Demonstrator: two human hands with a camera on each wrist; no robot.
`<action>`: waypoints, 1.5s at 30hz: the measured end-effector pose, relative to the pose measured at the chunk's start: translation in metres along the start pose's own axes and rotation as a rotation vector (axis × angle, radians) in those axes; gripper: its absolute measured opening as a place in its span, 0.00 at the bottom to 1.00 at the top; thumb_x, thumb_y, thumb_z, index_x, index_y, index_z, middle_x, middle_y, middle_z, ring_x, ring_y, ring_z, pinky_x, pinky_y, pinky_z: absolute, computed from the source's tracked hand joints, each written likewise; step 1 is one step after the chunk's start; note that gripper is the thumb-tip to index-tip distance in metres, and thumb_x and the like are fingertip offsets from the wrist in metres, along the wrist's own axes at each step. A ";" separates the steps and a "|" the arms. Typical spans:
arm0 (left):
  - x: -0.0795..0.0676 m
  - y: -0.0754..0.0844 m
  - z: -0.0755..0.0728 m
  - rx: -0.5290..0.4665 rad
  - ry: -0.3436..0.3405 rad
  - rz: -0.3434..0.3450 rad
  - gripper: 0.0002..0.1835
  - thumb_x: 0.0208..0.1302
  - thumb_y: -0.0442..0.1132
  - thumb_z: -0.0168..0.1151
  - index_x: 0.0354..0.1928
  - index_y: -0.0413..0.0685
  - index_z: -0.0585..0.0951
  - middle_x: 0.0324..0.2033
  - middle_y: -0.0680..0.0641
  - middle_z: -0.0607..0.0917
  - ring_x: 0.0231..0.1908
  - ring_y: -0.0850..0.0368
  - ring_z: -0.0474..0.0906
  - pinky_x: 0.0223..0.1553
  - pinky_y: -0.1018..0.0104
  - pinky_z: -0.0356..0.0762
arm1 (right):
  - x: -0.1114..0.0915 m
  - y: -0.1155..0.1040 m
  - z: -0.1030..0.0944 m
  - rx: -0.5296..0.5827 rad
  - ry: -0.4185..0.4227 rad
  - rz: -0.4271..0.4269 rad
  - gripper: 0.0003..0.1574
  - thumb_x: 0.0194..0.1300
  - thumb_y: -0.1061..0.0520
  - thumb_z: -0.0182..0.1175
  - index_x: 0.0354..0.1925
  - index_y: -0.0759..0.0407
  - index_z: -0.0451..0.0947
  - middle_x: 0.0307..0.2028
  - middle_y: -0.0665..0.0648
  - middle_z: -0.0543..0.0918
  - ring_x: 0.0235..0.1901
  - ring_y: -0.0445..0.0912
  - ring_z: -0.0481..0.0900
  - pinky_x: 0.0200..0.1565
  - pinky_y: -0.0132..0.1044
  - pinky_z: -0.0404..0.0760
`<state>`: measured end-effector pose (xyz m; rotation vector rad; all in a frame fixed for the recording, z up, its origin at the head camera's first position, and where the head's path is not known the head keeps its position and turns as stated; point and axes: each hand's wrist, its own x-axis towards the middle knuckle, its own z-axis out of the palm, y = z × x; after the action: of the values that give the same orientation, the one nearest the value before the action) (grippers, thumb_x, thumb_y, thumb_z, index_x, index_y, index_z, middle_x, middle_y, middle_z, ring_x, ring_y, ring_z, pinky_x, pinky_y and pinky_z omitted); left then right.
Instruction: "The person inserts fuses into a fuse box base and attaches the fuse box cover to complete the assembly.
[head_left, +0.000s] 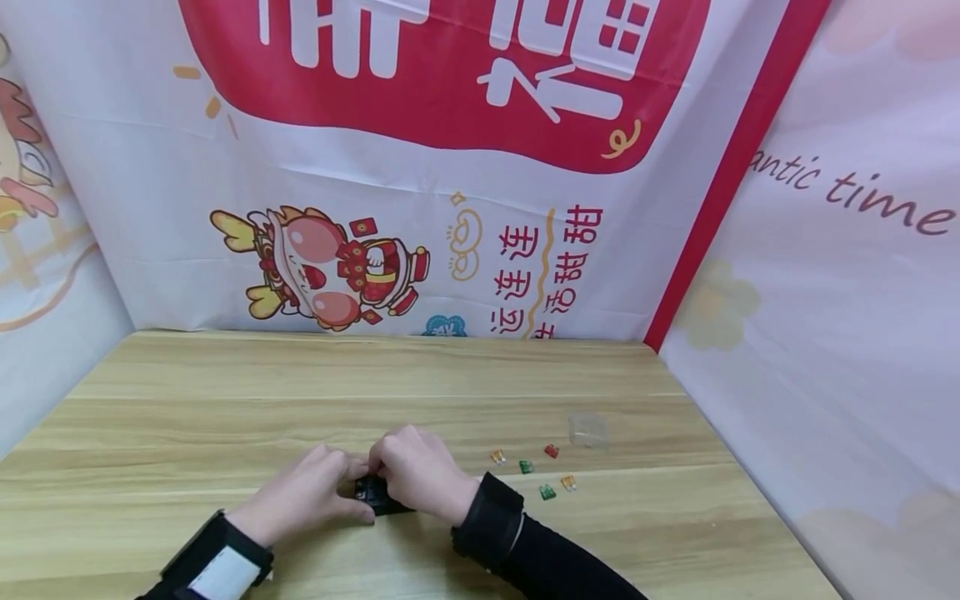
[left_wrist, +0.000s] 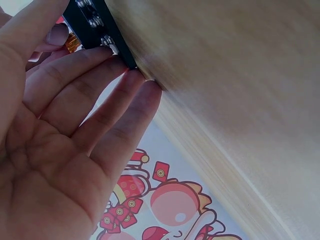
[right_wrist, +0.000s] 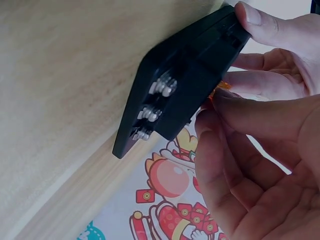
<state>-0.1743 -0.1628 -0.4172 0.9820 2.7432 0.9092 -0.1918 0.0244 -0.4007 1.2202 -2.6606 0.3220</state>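
A black fuse box (head_left: 381, 497) with a row of metal screw terminals (right_wrist: 150, 114) lies on the table between the two hands. My left hand (head_left: 303, 493) grips its left end, thumb on the near side and fingertips along the far side. Over the box, my right hand (head_left: 423, 475) pinches an orange blade fuse (right_wrist: 220, 90) between thumb and fingers. In the right wrist view this fuse is right at the box's upper face, mostly hidden by the fingertips. The left wrist view shows the left fingertips touching the box's edge (left_wrist: 117, 35).
To the right on the wooden table (head_left: 300, 392) lie several loose blade fuses, among them an orange one (head_left: 498, 457), a green one (head_left: 527, 467) and a red one (head_left: 552, 451). A clear plastic case (head_left: 588, 429) lies behind them. Printed cloth (head_left: 450, 167) hangs along the table's back edge.
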 end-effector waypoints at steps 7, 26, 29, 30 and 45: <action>0.000 0.002 0.000 0.046 0.007 -0.003 0.20 0.50 0.52 0.76 0.44 0.51 0.87 0.36 0.59 0.86 0.31 0.66 0.73 0.32 0.67 0.72 | -0.001 0.002 -0.001 -0.011 0.017 -0.035 0.11 0.55 0.66 0.69 0.27 0.50 0.87 0.23 0.41 0.79 0.23 0.30 0.71 0.24 0.22 0.66; 0.000 0.002 0.001 0.069 0.008 0.011 0.17 0.50 0.51 0.76 0.42 0.57 0.86 0.33 0.64 0.84 0.29 0.65 0.71 0.30 0.68 0.69 | -0.004 0.000 0.004 -0.034 0.057 -0.045 0.14 0.51 0.69 0.68 0.25 0.49 0.88 0.21 0.42 0.77 0.21 0.31 0.68 0.22 0.22 0.64; 0.000 0.002 0.001 0.065 0.003 0.006 0.18 0.50 0.52 0.76 0.43 0.56 0.87 0.33 0.64 0.84 0.29 0.64 0.71 0.30 0.68 0.69 | -0.004 -0.001 0.004 -0.033 0.050 -0.041 0.14 0.52 0.69 0.67 0.25 0.49 0.87 0.20 0.41 0.76 0.20 0.31 0.67 0.21 0.23 0.64; 0.000 0.002 0.001 0.064 0.003 0.006 0.18 0.50 0.52 0.76 0.43 0.56 0.87 0.33 0.64 0.84 0.29 0.65 0.72 0.30 0.68 0.69 | -0.004 -0.001 0.004 -0.032 0.049 -0.039 0.14 0.52 0.69 0.67 0.25 0.49 0.87 0.20 0.41 0.75 0.20 0.31 0.67 0.21 0.23 0.63; -0.001 0.003 0.000 0.047 0.002 -0.009 0.18 0.51 0.50 0.76 0.45 0.57 0.87 0.37 0.63 0.86 0.32 0.66 0.74 0.34 0.67 0.73 | -0.005 -0.007 0.001 -0.147 0.035 -0.026 0.12 0.52 0.67 0.69 0.23 0.49 0.84 0.19 0.43 0.73 0.20 0.34 0.67 0.20 0.26 0.63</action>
<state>-0.1725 -0.1618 -0.4155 0.9760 2.7803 0.8493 -0.1831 0.0236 -0.4020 1.1915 -2.5850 0.1402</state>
